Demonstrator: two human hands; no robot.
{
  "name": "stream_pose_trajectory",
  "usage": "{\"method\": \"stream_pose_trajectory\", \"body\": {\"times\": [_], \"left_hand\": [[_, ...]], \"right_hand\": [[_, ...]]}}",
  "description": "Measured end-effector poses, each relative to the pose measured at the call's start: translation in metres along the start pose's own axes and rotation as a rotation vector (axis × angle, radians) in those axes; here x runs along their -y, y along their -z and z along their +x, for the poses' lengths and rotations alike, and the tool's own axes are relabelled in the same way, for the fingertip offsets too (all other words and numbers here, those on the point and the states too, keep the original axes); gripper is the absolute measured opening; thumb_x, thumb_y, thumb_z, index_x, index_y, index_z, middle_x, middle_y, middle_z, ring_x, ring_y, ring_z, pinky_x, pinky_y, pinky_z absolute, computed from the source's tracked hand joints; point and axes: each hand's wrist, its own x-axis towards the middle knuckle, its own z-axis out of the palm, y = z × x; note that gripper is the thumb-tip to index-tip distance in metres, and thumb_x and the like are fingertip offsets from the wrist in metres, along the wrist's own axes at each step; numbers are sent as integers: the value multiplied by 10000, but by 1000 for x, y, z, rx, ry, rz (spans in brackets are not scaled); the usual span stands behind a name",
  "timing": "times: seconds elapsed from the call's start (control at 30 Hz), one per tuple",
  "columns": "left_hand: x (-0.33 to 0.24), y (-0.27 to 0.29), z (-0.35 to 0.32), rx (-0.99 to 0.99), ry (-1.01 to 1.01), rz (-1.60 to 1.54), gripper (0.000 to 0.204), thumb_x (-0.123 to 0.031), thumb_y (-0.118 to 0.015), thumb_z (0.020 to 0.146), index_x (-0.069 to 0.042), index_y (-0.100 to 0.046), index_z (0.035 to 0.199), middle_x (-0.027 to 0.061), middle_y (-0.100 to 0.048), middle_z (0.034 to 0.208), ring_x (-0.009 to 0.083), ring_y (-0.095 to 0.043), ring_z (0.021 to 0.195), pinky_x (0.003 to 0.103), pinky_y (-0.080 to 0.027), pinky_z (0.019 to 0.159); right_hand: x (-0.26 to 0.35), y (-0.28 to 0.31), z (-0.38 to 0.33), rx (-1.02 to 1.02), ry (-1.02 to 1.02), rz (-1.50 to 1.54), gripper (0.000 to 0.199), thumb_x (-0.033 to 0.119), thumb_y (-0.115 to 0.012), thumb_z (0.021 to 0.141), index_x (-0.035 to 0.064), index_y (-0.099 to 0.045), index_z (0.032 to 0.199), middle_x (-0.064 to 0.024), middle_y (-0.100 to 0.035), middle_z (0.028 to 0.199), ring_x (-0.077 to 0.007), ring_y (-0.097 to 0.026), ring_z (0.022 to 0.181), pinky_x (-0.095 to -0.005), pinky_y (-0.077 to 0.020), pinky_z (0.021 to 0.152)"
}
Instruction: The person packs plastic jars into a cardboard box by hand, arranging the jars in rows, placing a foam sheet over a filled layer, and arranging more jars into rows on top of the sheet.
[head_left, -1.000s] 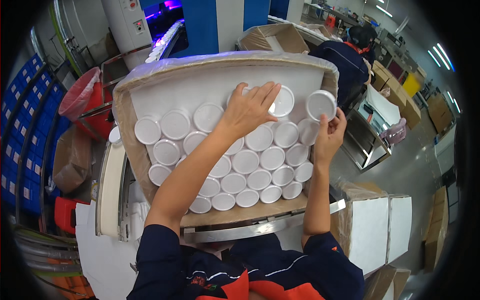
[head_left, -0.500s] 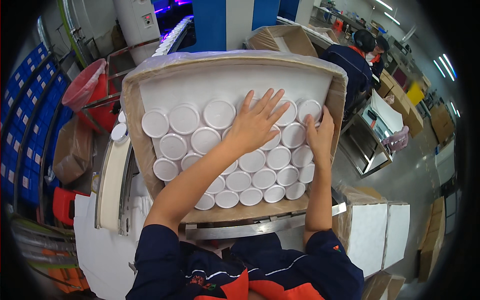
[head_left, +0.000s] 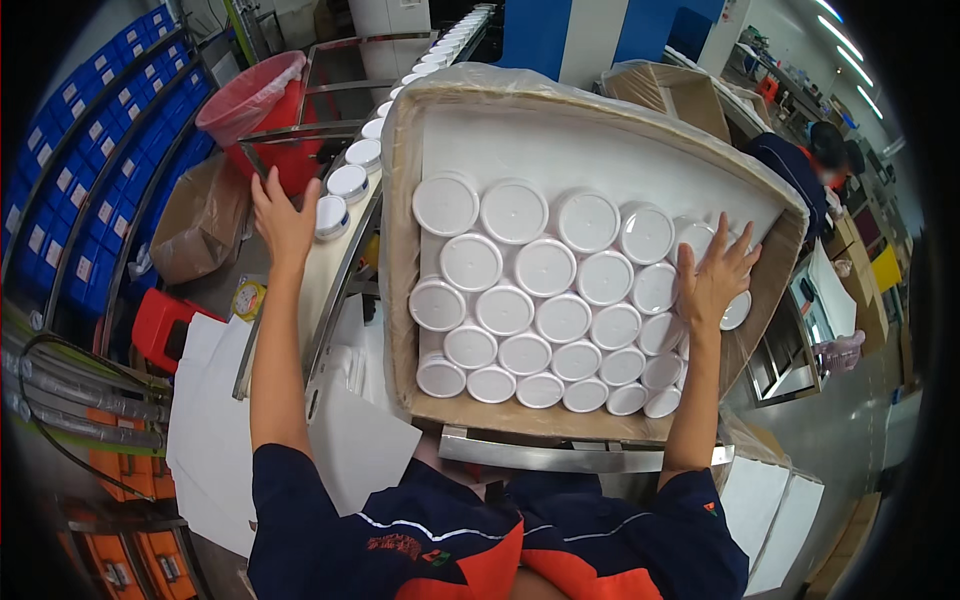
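Carton (head_left: 420, 250) roughly two-thirds packed with white lidded tubs (head_left: 563, 318); far strip beyond the fingers bare. Right hand (head_left: 712, 280) splayed flat on tubs, left hand (head_left: 283, 218) open, empty, reaching conveyor tubs (head_left: 348, 183).

A red bin (head_left: 262, 100) with a plastic liner stands at the upper left (blue wall bins (head_left: 90, 190) beside it); white sheets (head_left: 215, 420) lie below.

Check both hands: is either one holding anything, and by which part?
Nothing is held. The left hand reaches open toward a white lid on the conveyor; the right hand lies flat on boxed lids.
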Motion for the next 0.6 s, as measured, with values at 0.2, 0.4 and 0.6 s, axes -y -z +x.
{"method": "stream_pose_trajectory", "body": {"times": [0.2,0.4,0.6], "left_hand": [[-2,-65,-28,635,261,324,875,-669,-532,852,-131,-313,1505,209,-383,1488,378,-431,1316,608,-330,1006],[-9,-82,-33,684,185,520,647,-561,-495,930,-160,-434,1433,74,-523,1370,258,-506,1252,633,-392,935],[45,-19,-9,245,145,278,681,-495,-571,917,-189,-362,1488,82,-428,1454,352,-522,1181,599,-438,869]], "right_hand": [[1,-6,-2,20,23,-25,814,659,-489,873,171,-322,1503,-229,-133,1576,-540,-118,1400,-718,-205,1009],[-8,-7,-4,-11,1,-73,824,666,-467,873,172,-306,1513,-243,-142,1578,-552,-122,1401,-692,-189,1039],[-10,-2,-1,-49,34,128,802,556,-473,932,44,-260,1511,-254,-150,1580,-464,-149,1443,-624,-173,1093]]}}
